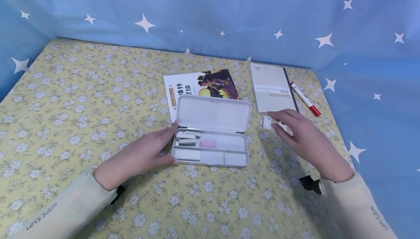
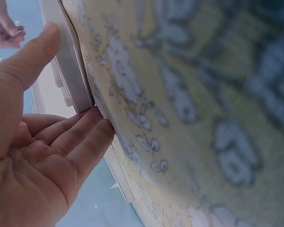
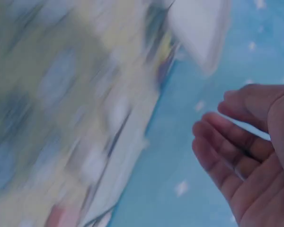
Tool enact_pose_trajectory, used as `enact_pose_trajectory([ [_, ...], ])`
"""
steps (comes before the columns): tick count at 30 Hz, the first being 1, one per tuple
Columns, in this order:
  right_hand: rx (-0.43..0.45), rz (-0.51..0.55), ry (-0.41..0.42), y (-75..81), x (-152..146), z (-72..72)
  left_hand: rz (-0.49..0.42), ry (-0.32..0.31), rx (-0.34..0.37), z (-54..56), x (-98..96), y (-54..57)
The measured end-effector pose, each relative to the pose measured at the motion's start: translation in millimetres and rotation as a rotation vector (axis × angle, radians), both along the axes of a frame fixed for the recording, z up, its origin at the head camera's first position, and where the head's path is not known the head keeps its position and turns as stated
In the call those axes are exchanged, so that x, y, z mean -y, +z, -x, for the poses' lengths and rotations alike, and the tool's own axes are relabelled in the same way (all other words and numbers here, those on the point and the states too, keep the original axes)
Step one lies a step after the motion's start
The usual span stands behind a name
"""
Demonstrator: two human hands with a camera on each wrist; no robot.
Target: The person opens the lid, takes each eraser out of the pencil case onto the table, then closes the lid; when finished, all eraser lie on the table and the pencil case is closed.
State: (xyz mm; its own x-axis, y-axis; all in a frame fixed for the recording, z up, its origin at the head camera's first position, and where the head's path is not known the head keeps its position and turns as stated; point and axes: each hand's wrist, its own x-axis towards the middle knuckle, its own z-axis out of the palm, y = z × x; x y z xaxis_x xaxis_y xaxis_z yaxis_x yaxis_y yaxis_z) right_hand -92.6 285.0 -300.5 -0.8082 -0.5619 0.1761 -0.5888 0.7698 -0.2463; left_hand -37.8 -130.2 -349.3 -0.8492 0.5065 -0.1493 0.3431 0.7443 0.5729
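An open white pencil case (image 1: pixel 237 158) lies with its lid (image 1: pixel 213 113) tipped back. Its rear compartment holds a pink eraser (image 1: pixel 208 144) and several pale eraser-like blocks at the left. A long white block (image 1: pixel 187 154) lies in the front compartment. My left hand (image 1: pixel 144 153) grips the case's left end, thumb at the front corner and fingers at the back, as the left wrist view also shows. Over the table to the right, my right hand (image 1: pixel 300 137) hovers with loosely bent fingers and nothing between them. Beside its fingertips lies a white eraser (image 1: pixel 267 123); another white piece (image 1: pixel 281 125) is partly hidden.
Behind the lid is a book (image 1: pixel 216 82) with a picture cover, partly covered by the case. A notebook (image 1: pixel 272 89) lies at the back right, and a red-capped marker (image 1: pixel 306 99) rests along its right side. Blue star-patterned cloth (image 1: pixel 210 12) rises behind the flowered tablecloth (image 1: pixel 82 104).
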Motion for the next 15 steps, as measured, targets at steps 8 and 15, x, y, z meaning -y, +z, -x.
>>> enact_pose_trajectory([
  [8,0.206,-0.079,0.173,-8.6,50.1,-1.5,0.004,-0.003,-0.018,1.5,-1.8,1.0],
  [15,0.28,-0.08,0.324,-22.6,90.2,-2.4,-0.003,-0.001,-0.023,-0.4,-1.9,0.8],
])
